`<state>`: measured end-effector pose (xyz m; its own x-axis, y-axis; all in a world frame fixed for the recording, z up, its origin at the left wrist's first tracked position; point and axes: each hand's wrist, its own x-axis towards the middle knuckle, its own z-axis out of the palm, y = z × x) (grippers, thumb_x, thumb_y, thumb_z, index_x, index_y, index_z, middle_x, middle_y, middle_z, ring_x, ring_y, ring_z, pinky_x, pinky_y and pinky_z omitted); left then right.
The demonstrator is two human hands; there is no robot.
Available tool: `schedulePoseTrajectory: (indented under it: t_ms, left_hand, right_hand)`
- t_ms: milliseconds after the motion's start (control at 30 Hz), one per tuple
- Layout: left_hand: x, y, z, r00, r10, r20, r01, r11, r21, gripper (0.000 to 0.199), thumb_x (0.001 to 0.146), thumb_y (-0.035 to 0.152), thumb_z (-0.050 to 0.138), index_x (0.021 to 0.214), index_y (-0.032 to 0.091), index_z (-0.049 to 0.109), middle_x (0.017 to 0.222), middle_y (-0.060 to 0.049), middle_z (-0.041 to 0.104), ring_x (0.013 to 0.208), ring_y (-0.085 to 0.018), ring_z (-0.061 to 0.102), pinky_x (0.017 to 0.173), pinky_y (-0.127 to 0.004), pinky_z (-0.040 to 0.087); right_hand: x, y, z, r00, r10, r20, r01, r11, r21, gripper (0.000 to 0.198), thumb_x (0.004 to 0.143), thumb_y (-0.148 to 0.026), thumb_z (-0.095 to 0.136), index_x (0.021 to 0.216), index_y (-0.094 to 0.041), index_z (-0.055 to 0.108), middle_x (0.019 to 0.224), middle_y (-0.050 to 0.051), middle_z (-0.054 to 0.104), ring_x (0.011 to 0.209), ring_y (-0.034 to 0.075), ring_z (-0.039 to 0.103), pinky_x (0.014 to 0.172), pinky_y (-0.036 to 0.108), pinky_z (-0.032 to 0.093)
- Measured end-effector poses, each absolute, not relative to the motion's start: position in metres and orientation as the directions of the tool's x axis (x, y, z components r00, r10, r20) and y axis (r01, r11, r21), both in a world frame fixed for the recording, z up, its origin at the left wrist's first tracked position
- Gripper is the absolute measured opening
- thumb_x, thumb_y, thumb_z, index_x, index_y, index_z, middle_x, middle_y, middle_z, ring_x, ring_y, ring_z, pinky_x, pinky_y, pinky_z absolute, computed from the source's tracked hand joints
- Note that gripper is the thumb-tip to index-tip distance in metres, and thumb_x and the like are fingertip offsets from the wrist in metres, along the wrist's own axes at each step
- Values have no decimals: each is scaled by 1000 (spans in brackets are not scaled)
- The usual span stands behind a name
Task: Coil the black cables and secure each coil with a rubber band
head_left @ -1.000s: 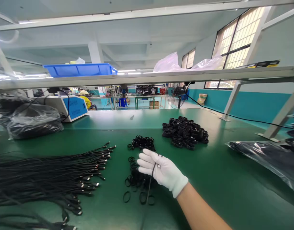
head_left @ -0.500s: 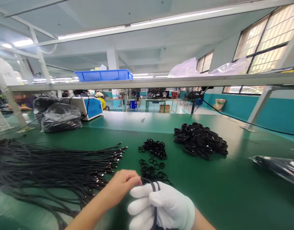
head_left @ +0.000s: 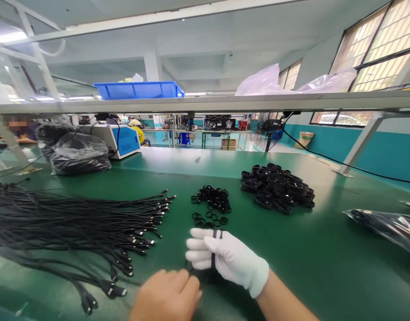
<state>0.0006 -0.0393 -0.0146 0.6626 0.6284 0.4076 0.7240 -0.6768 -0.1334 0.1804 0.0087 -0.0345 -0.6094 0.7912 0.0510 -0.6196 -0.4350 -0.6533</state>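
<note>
My right hand (head_left: 221, 254), in a white glove, has its fingers held together with a black cable (head_left: 213, 261) wrapped around them. The thumb rests by the cable's turns. In front and to the left, my bare left hand (head_left: 167, 294) is closed, knuckles up and slightly blurred. A short dark arc of cable shows between the two hands; its end at my left fingers is hidden. Just beyond the glove lie loose black rings (head_left: 217, 220), with a denser pile of small rings (head_left: 213, 197) behind them.
Many straight black cables (head_left: 74, 218) spread across the left of the green table (head_left: 275, 258). Coiled cables (head_left: 278, 187) are heaped at right, near a plastic bag (head_left: 385, 225). Behind stand a bagged bundle (head_left: 80, 154) and a blue-white machine (head_left: 119, 140). A shelf (head_left: 208, 104) crosses above.
My left hand has moved from beside the gloved fingertips down toward me. The gloved hand sits a little higher in view, its fingers straighter. The view has tilted slightly downward.
</note>
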Motion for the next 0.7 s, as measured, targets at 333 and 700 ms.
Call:
schedulePoseTrajectory:
  t_ms: [333, 700]
  left_hand:
    - [4, 17, -1, 514, 857, 31, 543, -354, 761, 21, 82, 20, 45, 76, 15, 65, 71, 0, 66, 70, -15, 58, 60, -20, 44]
    - [-1, -40, -54, 569, 754, 327, 810, -583, -65, 25, 86, 11, 40, 86, 25, 61, 70, 2, 65, 59, -18, 59, 55, -29, 36]
  right_hand:
    - [161, -15, -22, -840, 511, 179, -525, -688, -500, 41, 58, -27, 80, 68, -16, 42, 65, -6, 25, 56, 6, 31, 56, 21, 18]
    - [177, 11, -26, -401, 916, 27, -722, -298, -624, 41, 70, -29, 74, 105, -16, 57, 96, 6, 58, 85, 17, 57, 81, 35, 38]
